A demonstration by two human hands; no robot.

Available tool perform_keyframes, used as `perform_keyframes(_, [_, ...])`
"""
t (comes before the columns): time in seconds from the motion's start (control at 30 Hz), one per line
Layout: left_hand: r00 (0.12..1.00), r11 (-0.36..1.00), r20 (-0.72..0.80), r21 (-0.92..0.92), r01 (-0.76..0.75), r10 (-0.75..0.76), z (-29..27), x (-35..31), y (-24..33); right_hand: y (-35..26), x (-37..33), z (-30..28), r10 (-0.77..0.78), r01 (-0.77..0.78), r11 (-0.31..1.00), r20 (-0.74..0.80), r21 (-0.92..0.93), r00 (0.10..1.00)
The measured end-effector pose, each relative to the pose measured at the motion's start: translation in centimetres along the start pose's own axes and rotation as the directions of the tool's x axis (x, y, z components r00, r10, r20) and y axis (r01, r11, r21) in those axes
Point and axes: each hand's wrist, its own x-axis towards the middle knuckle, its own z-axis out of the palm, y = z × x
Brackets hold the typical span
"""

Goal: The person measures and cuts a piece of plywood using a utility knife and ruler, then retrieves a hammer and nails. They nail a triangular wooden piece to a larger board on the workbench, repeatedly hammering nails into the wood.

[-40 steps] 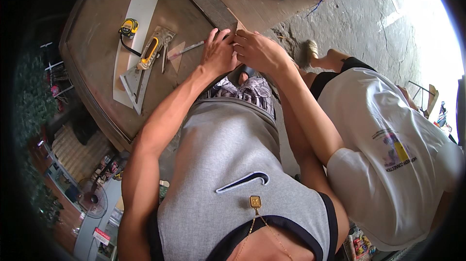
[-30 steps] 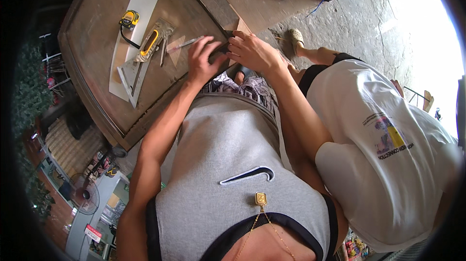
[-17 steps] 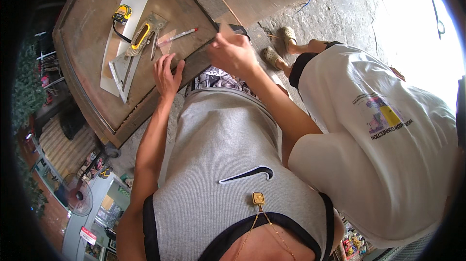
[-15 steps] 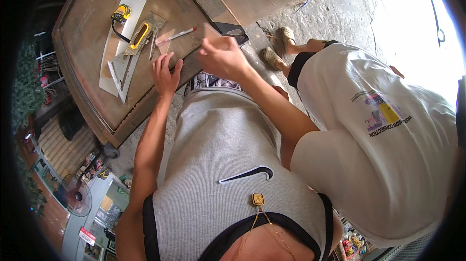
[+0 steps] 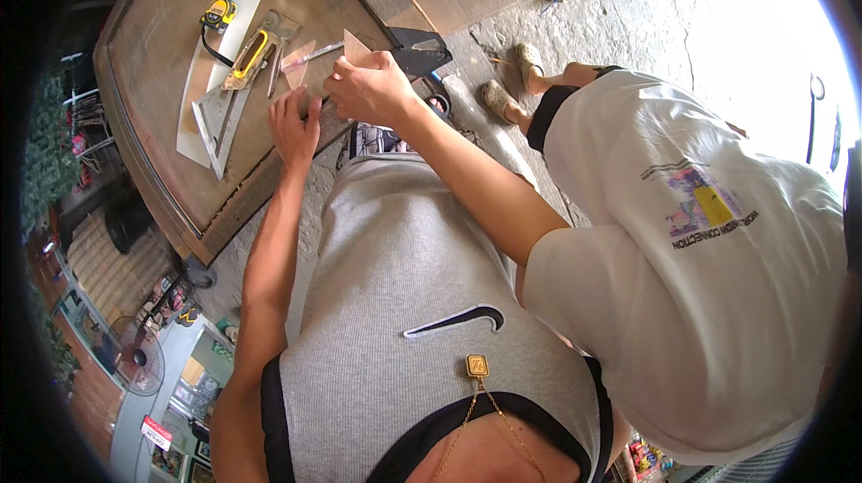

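My left hand (image 5: 294,128) rests at the near edge of the brown panel (image 5: 171,124), fingers loosely apart. Its fingertips are close to a small translucent triangular piece (image 5: 295,68). A pen (image 5: 316,54) lies partly across that piece. Beside my hand, a co-worker's hand (image 5: 373,88) pinches another thin, pale triangular piece (image 5: 355,49); this bare forearm comes out of a white sleeve (image 5: 561,281). My right arm is largely covered by that sleeve and arm, and its hand is hidden. A metal set square (image 5: 212,142) lies left of my left hand.
On the panel are a yellow-and-black tape measure (image 5: 218,14), a flat tool with a yellow-edged grip (image 5: 254,57) and a curved white strip (image 5: 199,92). A black bracket-like part (image 5: 418,52) sits at the panel's right corner. The co-worker stands close at my right on concrete (image 5: 611,25).
The co-worker's hand has moved left and nearer to my left hand, bringing its pale piece over the pen's end. My left hand stays at the panel's edge.
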Motion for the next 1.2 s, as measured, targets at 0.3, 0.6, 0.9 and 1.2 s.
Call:
perform_keyframes(0.3, [1.000,1.000,-0.002,0.000,0.019,-0.019,-0.1,0.1,0.2,0.7,1.8,0.4,-0.033,0.035,0.830,0.014,-0.556,0.999])
perform_keyframes(0.6, [0.999,1.000,0.046,0.018,0.023,-0.024,0.2,0.0,-0.3,1.3,1.7,-1.2,0.014,-0.010,0.914,0.006,-0.405,1.000])
perform_keyframes(0.9, [0.998,0.999,0.054,-0.011,0.030,-0.030,0.5,0.1,-0.5,2.8,-1.2,-2.8,-0.006,0.020,0.855,0.030,-0.518,1.000])
perform_keyframes(1.2, [0.999,1.000,0.040,-0.016,0.022,-0.021,0.1,0.3,0.1,5.6,-4.7,-0.1,0.166,-0.143,0.969,0.102,-0.199,0.981])
